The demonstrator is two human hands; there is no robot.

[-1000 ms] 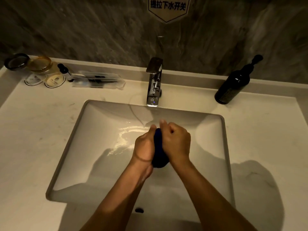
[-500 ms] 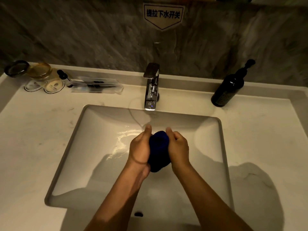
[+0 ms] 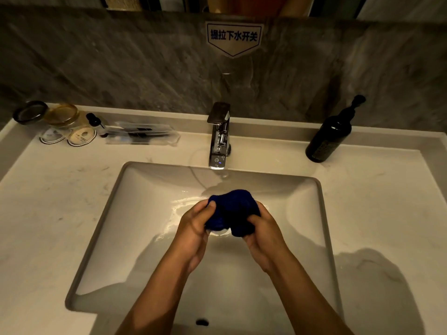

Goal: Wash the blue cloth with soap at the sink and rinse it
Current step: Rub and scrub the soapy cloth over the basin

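The blue cloth (image 3: 233, 211) is bunched up between both hands over the middle of the white sink basin (image 3: 135, 228). My left hand (image 3: 196, 228) grips its left side with the thumb on top. My right hand (image 3: 263, 230) grips its right side. The cloth bulges upward between them. The chrome faucet (image 3: 219, 139) stands just behind the cloth; I see no water stream from it. A dark soap pump bottle (image 3: 330, 136) stands on the counter at the back right. The basin floor near the cloth looks wet.
The pale counter (image 3: 48, 213) surrounds the sink. At the back left are a dark-rimmed cup (image 3: 30, 112), an amber glass (image 3: 64, 114), round coasters (image 3: 81, 137) and wrapped toiletries (image 3: 142, 135). A sign (image 3: 233, 37) hangs on the grey stone wall.
The cloth was squeezed tight and narrow between the two hands. Now the hands have moved apart and the cloth has spread wider and puffed up between them.
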